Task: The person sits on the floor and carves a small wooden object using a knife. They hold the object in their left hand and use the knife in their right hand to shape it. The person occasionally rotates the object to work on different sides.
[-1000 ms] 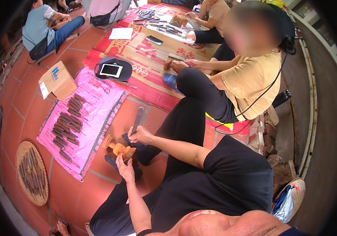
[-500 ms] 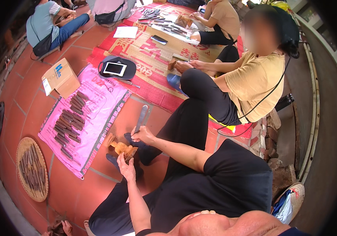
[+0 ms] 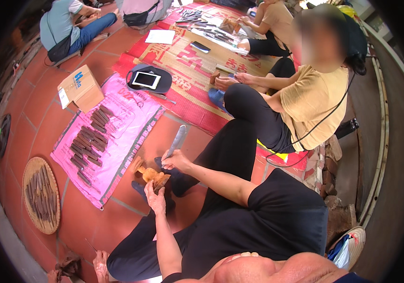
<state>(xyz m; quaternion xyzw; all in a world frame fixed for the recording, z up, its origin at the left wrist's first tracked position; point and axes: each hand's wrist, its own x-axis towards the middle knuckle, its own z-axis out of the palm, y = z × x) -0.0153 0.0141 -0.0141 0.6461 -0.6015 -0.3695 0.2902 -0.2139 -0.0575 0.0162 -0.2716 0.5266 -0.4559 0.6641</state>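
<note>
A carved wooden figurine point(image 3: 151, 175), yellow-brown with a darker base, lies between my feet. My left hand point(image 3: 156, 200) is closed round its near, wider end. Just beyond it and to the right, my right hand point(image 3: 176, 162) grips a long, flat grey tool point(image 3: 178, 139) that points upward, away from me. The tool's lower end is hidden by my fingers, so I cannot tell whether it touches the wood.
Dark-handled carving tools point(image 3: 89, 143) lie on a pink sheet point(image 3: 110, 186) beside a cardboard box point(image 3: 80, 87). A round woven tray point(image 3: 57, 214) holds more. A cap point(image 3: 165, 80) bears a white-framed device point(image 3: 146, 80). A person point(image 3: 315, 101) sits at right; another's hands point(image 3: 100, 266) show lower left.
The scene has shifted slightly rightward in the picture. More of another person's hands shows at the lower left. My two hands keep their grips on the figurine and the tool.
</note>
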